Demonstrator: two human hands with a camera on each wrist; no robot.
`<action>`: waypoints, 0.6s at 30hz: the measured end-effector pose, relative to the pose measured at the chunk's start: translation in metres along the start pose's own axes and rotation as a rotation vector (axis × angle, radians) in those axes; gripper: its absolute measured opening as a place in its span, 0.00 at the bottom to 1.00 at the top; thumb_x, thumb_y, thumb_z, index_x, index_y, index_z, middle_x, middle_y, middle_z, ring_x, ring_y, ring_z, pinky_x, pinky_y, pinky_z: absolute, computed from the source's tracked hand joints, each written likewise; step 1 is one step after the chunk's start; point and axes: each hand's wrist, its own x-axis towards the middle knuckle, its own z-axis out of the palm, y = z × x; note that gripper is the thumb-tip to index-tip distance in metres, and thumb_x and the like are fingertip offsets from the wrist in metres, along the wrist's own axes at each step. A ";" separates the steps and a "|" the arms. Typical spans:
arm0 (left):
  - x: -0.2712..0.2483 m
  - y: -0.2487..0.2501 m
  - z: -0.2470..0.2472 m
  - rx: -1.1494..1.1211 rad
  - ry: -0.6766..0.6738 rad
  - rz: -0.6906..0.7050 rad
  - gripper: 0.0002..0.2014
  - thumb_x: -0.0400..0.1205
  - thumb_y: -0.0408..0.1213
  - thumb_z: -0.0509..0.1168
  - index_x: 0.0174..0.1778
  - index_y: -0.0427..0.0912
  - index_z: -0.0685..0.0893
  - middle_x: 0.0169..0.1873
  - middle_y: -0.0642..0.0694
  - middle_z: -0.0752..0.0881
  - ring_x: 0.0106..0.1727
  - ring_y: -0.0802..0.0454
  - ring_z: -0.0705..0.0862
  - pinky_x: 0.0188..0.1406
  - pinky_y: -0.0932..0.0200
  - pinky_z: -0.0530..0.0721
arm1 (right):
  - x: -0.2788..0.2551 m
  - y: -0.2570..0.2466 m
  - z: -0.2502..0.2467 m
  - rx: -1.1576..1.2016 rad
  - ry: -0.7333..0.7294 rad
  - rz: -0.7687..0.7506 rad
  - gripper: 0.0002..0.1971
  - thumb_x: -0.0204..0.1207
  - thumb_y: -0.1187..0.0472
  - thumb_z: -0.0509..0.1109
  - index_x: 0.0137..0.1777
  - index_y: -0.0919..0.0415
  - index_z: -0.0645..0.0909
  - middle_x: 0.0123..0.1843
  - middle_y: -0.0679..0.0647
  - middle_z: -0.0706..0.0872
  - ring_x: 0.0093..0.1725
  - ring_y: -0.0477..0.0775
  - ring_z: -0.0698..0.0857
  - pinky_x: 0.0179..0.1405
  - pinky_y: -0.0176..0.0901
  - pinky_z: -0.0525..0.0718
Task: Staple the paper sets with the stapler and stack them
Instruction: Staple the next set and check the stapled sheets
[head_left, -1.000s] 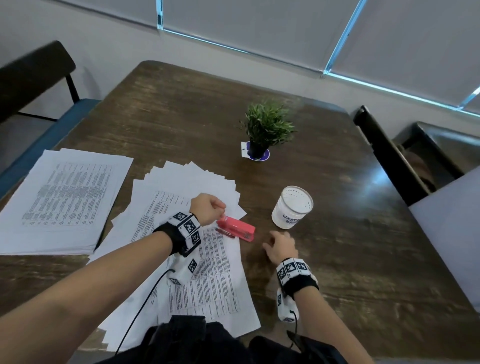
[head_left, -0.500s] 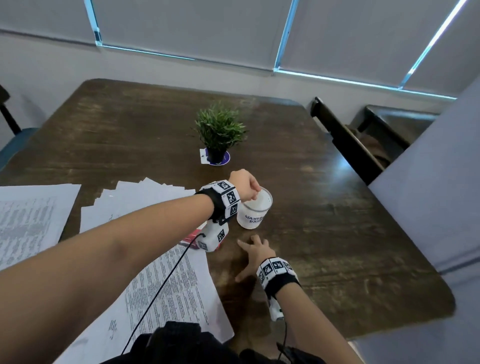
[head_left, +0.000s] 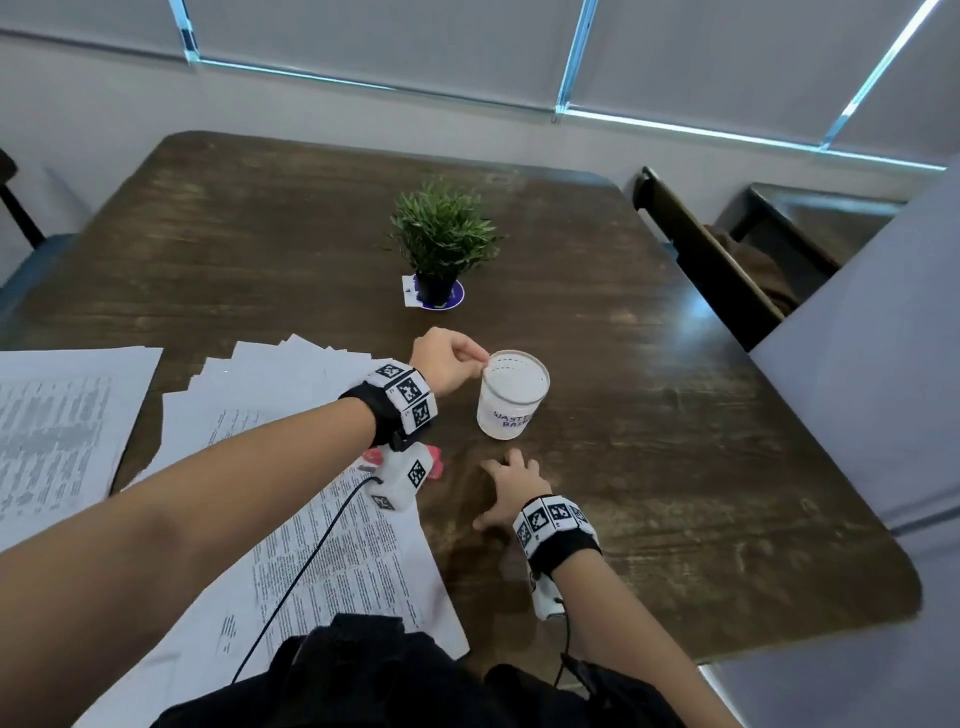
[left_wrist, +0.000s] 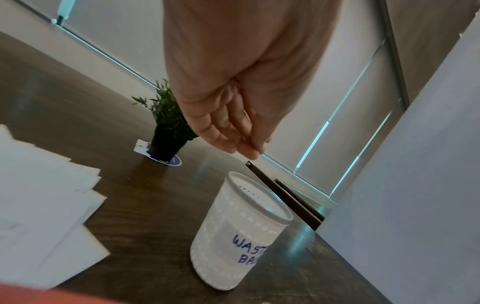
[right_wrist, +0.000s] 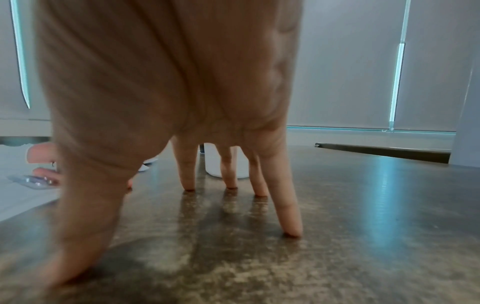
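Left hand (head_left: 451, 358) poised over white perforated waste cup (head_left: 511, 395), fingertips pressed together; pinched content cannot be told. Right hand (head_left: 511, 491) spread flat on dark wooden table (head_left: 675, 415). Waste-discarding step judged in hand. Next required: pink stapler (head_left: 435, 464) retaken, printed paper set (head_left: 332, 561) stapled.

Overhead head view; close, table-level wrist views.

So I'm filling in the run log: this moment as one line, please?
left hand: fingertips pinched over waste cup | right hand: flat on table | stapler: on papers, untouched
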 end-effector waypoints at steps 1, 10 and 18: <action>-0.006 -0.011 -0.007 -0.010 0.020 -0.010 0.05 0.75 0.32 0.75 0.42 0.47 0.92 0.37 0.47 0.91 0.36 0.63 0.84 0.36 0.82 0.75 | 0.002 -0.001 -0.001 0.026 0.025 0.007 0.40 0.68 0.43 0.79 0.78 0.50 0.67 0.75 0.59 0.64 0.75 0.67 0.66 0.66 0.62 0.76; -0.064 -0.126 -0.064 0.259 0.078 -0.289 0.10 0.77 0.29 0.71 0.53 0.39 0.90 0.51 0.43 0.91 0.54 0.49 0.88 0.58 0.62 0.79 | 0.004 -0.063 -0.013 0.351 0.223 -0.245 0.26 0.75 0.54 0.74 0.72 0.58 0.76 0.67 0.59 0.83 0.65 0.60 0.82 0.66 0.52 0.80; -0.091 -0.164 -0.085 0.561 -0.177 -0.471 0.45 0.67 0.45 0.81 0.79 0.42 0.69 0.78 0.43 0.70 0.77 0.43 0.70 0.74 0.49 0.72 | 0.012 -0.079 -0.013 0.276 0.326 -0.208 0.13 0.79 0.58 0.69 0.62 0.54 0.85 0.58 0.56 0.86 0.58 0.59 0.84 0.55 0.49 0.82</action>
